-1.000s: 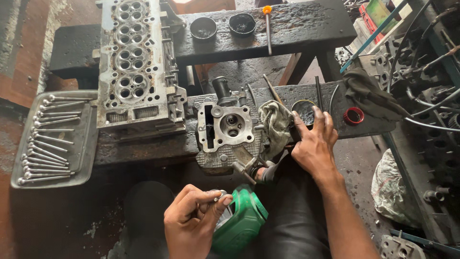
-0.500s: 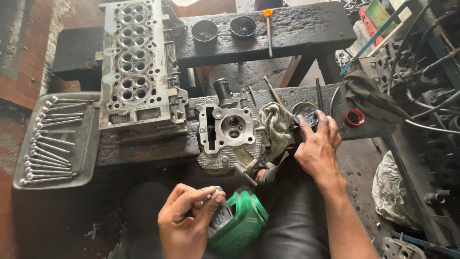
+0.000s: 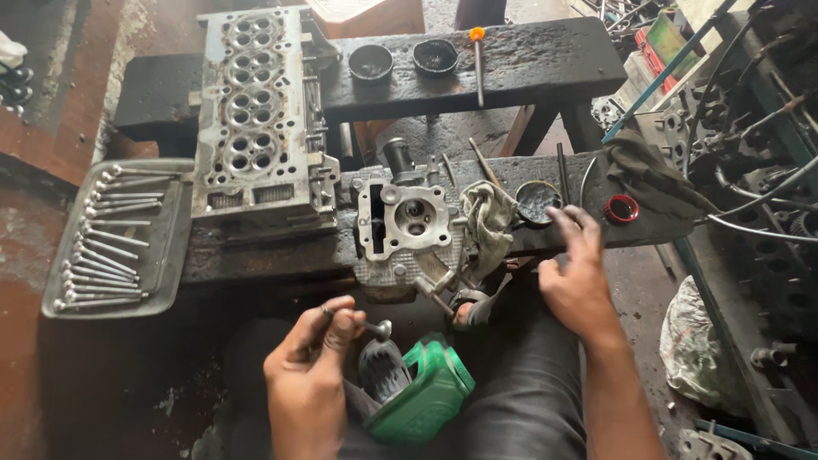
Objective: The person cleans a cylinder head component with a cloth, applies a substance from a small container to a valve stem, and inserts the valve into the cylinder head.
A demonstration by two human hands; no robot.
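Observation:
My left hand (image 3: 308, 375) pinches a small engine valve (image 3: 372, 326) by its stem, the round head pointing right, just above a green plastic container (image 3: 423, 392) resting on my lap. My right hand (image 3: 578, 277) lies with fingers spread on the edge of the dark wooden bench, its fingertips next to a small round tin (image 3: 538, 201) of dark paste. Between the hands, a small single-cylinder head (image 3: 402, 220) sits on the bench with a dirty rag (image 3: 489, 220) draped at its right side.
A large multi-valve cylinder head (image 3: 254, 119) stands at the back left. A metal tray (image 3: 167, 255) of several long bolts lies far left. Two black cups (image 3: 371, 61) and a screwdriver (image 3: 479, 60) rest on the upper plank. A red ring (image 3: 622, 209), cloth and engine parts crowd the right.
My left hand has lifted the valve up out of the green container. My right hand has slid down from the rag to the bench edge near the tin.

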